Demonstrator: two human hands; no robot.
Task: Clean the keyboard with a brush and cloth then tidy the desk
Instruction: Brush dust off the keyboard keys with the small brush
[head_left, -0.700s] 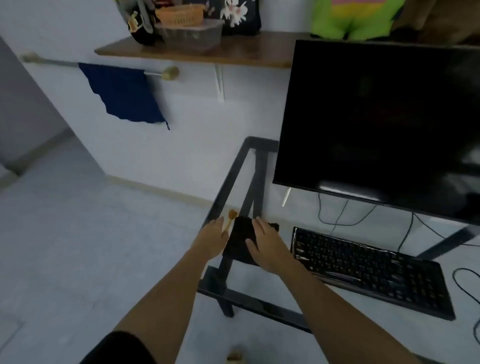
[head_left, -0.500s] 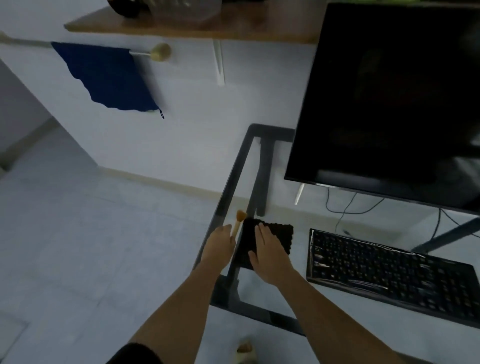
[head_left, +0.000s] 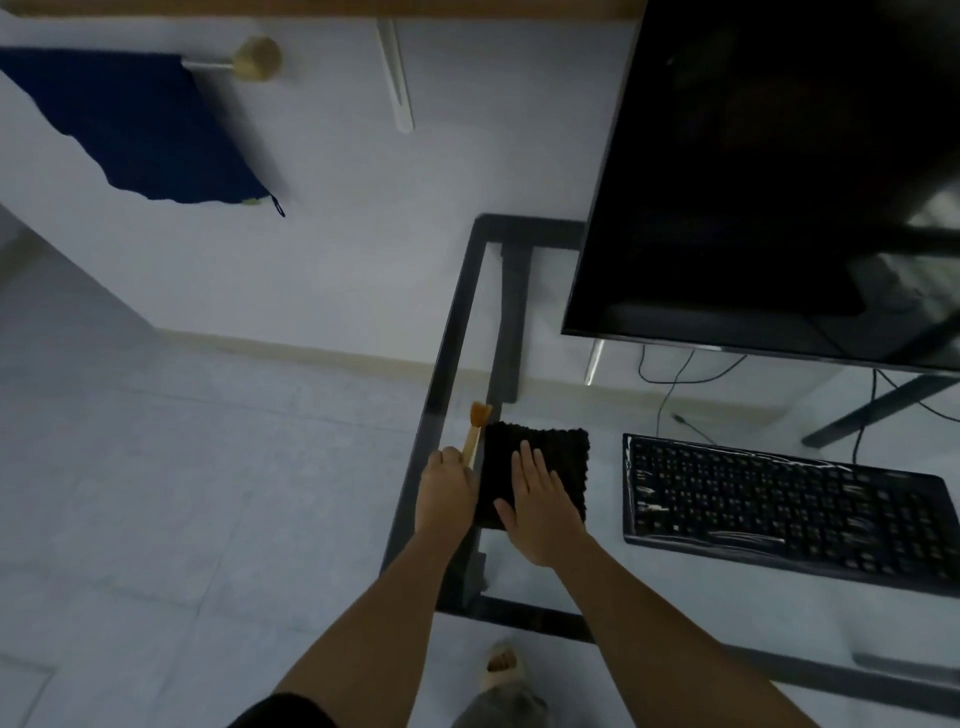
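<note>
A black folded cloth (head_left: 558, 449) lies on the glass desk (head_left: 540, 389) near its left edge. My right hand (head_left: 535, 501) rests flat on the cloth with fingers straight. My left hand (head_left: 445, 491) grips the handle of a small wooden brush (head_left: 477, 426) just left of the cloth, with the brown bristles pointing away from me. A black keyboard (head_left: 784, 506) under a shiny plastic cover lies on the desk to the right of the cloth, apart from both hands.
A large dark monitor (head_left: 769, 171) stands behind the keyboard, with cables (head_left: 670, 384) trailing below it. A blue towel (head_left: 130, 130) hangs on a wall rail at upper left. The desk's black frame (head_left: 441, 374) runs along its left edge. My slippered foot (head_left: 501, 667) shows below.
The view has tilted down and right. The cloth now lies spread flat as a square under my right hand. My left hand still holds the brush beside it.
</note>
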